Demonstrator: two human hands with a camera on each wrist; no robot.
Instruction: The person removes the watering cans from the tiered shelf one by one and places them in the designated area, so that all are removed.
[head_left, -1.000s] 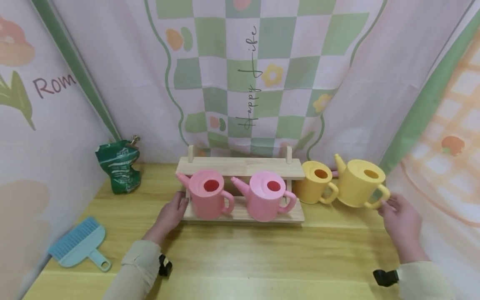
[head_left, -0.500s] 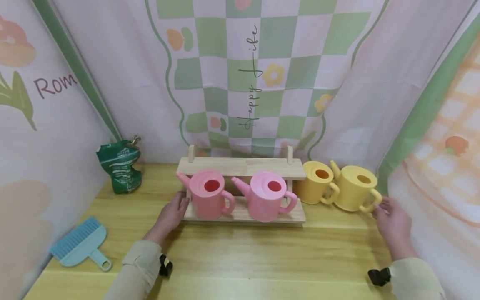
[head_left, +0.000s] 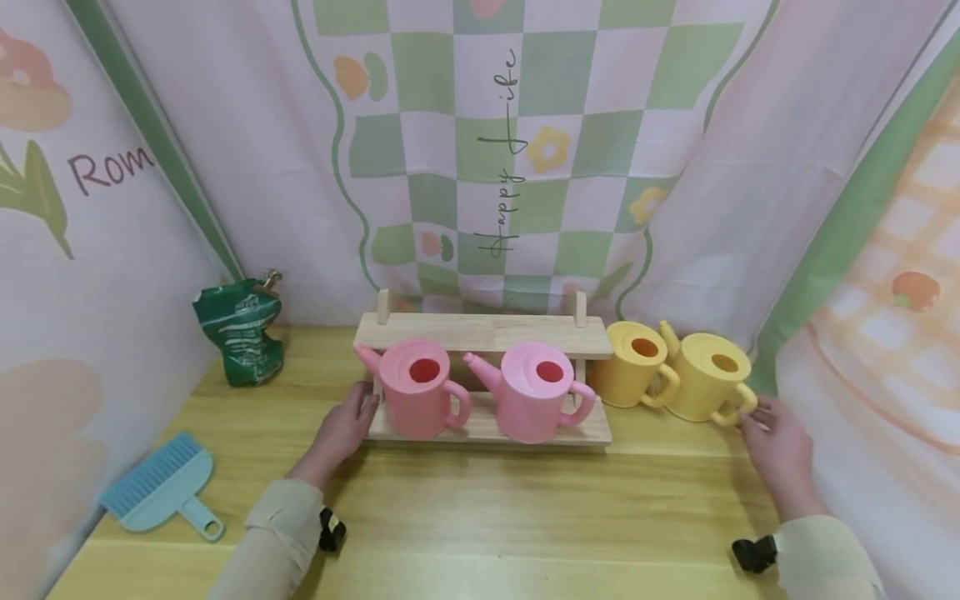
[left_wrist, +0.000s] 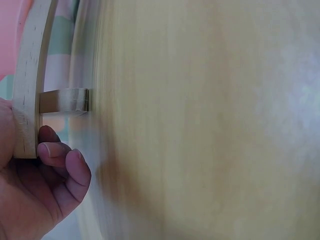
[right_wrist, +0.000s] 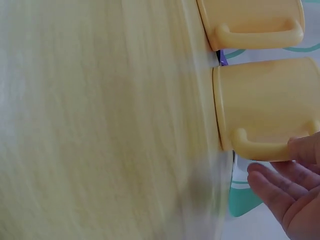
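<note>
My left hand [head_left: 347, 425] grips the left end of the lower board of a small two-tier wooden shelf [head_left: 480, 333]. In the left wrist view curled fingers [left_wrist: 75, 172] lie beneath the board [left_wrist: 27, 90]. Two watering cans stand on that board, a coral-pink one [head_left: 414, 404] and a lighter pink one [head_left: 528, 408]. My right hand [head_left: 780, 450] pinches the handle of a pale yellow watering can [head_left: 705, 379], which stands upright on the table. Close to its left is a deeper yellow watering can [head_left: 628, 367], partly behind the shelf's right end.
A crumpled green bag [head_left: 240, 333] with a clip stands at the back left of the wooden table [head_left: 495, 517]. A light blue dustpan-shaped brush head [head_left: 161, 483] with a short handle lies at the front left. Printed curtains hang behind and at both sides.
My right hand has moved left and lowered the pale yellow watering can, bringing it nearer the other yellow one. The left hand and shelf have stayed in place.
</note>
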